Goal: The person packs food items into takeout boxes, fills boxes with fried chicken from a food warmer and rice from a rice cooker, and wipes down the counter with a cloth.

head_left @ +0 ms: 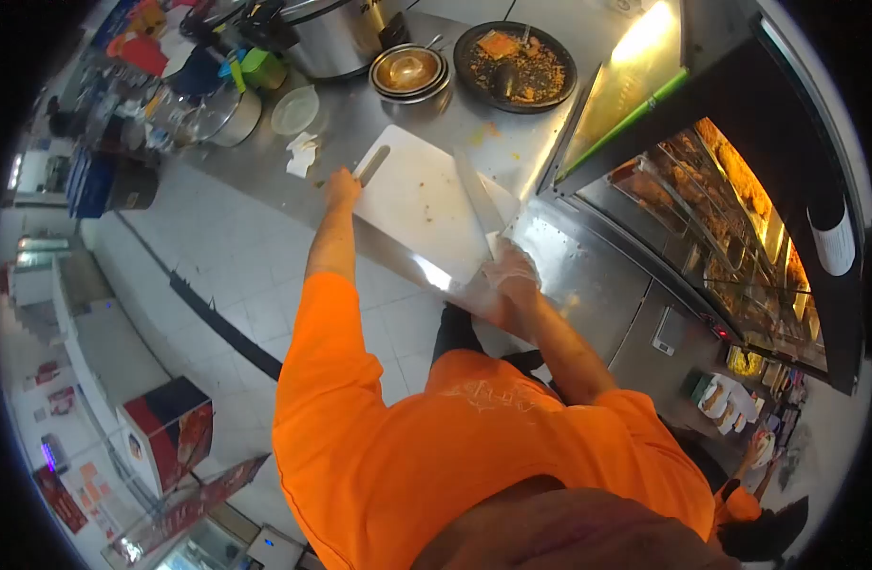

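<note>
A white cutting board with a slot handle and a few crumbs lies on the steel counter. At its left edge, beside the slot, my left hand is closed on the board. My right hand, in a clear plastic glove, grips a large knife by its pale handle at the board's right side. The broad blade points away from me, over the board. Some of the right fingers are hard to make out under the glove.
Behind the board are a round black tray with food scraps, stacked metal bowls and a large pot. Crumpled white paper and a clear lid lie left. A lit food display case stands right; another person is lower right.
</note>
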A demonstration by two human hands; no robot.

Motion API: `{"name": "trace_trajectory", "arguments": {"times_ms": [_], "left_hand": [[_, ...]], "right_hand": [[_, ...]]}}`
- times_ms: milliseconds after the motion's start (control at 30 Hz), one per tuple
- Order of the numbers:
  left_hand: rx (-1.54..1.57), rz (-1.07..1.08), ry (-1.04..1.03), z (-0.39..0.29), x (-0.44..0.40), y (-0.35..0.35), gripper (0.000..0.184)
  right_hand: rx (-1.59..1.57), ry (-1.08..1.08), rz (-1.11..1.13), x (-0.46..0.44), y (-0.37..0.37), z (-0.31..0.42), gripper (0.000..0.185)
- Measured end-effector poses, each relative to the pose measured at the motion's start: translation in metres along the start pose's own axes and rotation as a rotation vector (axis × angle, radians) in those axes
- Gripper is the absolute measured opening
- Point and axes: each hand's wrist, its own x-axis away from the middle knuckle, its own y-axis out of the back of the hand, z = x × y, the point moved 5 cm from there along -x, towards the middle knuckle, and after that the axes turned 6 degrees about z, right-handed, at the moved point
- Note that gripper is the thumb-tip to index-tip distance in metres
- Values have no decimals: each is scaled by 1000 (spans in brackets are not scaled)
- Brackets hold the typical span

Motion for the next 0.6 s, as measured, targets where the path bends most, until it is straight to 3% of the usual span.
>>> {"name": "trace_trajectory", "arguments": {"times_ms": [33,133,233,267,367,433,467,567,600], "left_hand": [[-53,103,-1,-1,-9,-6,37],[-193,45,-372,-15,-9,-5,40],[-209,294,-332,-6,13,-2,38],[-88,220,-301,2,30,8,35],[252,50,-283,27,97,46,35],[390,120,-119,54,133,38,38],[602,199,-100,68,146,23,36],[1193,402,50,92,211,-6,37],[1359,439,142,84,239,4,39]], "right_hand": [[-4,-39,-29,-14,-11,-3,56],[-82,-128,-109,-52,-46,-35,58],[-105,-127,-49,-19,-10,-31,49],[-245,-20,-111,0,-3,-39,38],[-276,216,-241,40,7,-66,30],[-202,21,-175,55,-6,-109,26],[-164,-77,-135,59,-16,-128,24],[209,464,-314,78,-29,-131,27],[203,405,-272,78,-32,-140,27]]}}
